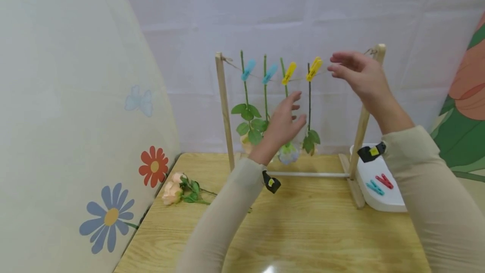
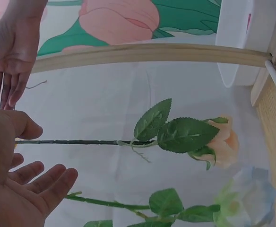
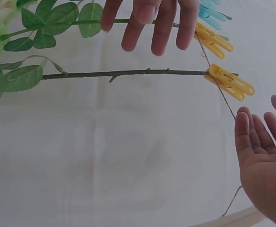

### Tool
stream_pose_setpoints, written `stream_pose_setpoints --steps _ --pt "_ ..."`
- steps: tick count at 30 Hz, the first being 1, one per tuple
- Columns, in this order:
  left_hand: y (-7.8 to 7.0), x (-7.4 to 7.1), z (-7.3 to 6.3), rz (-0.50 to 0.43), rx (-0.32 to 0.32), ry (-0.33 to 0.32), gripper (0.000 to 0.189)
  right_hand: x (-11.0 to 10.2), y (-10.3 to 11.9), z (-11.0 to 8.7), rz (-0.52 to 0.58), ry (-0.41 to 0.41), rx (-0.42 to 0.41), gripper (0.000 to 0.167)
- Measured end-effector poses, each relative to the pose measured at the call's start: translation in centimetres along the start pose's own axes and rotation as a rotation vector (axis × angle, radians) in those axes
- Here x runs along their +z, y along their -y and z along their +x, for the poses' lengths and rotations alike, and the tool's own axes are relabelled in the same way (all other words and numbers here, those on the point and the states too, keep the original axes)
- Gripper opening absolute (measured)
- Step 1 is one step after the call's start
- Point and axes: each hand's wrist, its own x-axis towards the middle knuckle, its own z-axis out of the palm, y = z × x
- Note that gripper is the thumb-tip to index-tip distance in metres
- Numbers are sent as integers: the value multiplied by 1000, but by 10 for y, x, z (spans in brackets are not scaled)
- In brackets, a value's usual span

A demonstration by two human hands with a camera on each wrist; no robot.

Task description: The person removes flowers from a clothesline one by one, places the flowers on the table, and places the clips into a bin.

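Artificial flowers hang head-down from a thin string (image 3: 227, 105). Two blue clothespins (image 1: 248, 70) clip the stems at left, and two yellow clothespins (image 1: 314, 69) those at right. The rightmost flower, a peach rose (image 2: 224, 144), has a dark stem (image 3: 142, 73). My left hand (image 1: 284, 121) is beside the hanging stems, fingers spread and holding nothing. Just right of the last yellow clothespin, my right hand (image 1: 361, 77) is raised near the string, its fingers extended and empty. A pale blue-white flower (image 1: 289, 154) hangs below my left hand, which partly covers the stems behind it.
A wooden frame with a left post (image 1: 225, 113) and right post (image 1: 361, 134) carries the string; a white bar (image 1: 308, 175) joins its base. Loose peach roses (image 1: 173, 192) lie on the table (image 1: 303, 226) at left. At right, a white tray (image 1: 379, 202) holds red (image 1: 384, 181) and teal clothespins (image 1: 375, 187).
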Motion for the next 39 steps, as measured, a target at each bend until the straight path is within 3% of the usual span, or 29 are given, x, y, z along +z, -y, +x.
stream_pose_setpoints --steps 5,10,16,21,28,39 --pt "-4 7 6 -74 -61 4 65 7 4 6 -40 6 14 43" --pt "-4 14 11 -152 -70 -19 63 12 8 11 -174 16 44 46" --pt "-4 25 17 -184 -59 -59 61 18 11 16 -306 22 75 46" --pt "-8 32 17 -165 -64 -85 62 19 10 20 -298 29 79 44" --pt "-16 41 18 -216 -87 -116 61 20 9 24 -240 19 90 42" --pt "-15 40 17 -199 -46 -153 53 22 12 25 -217 25 166 46"
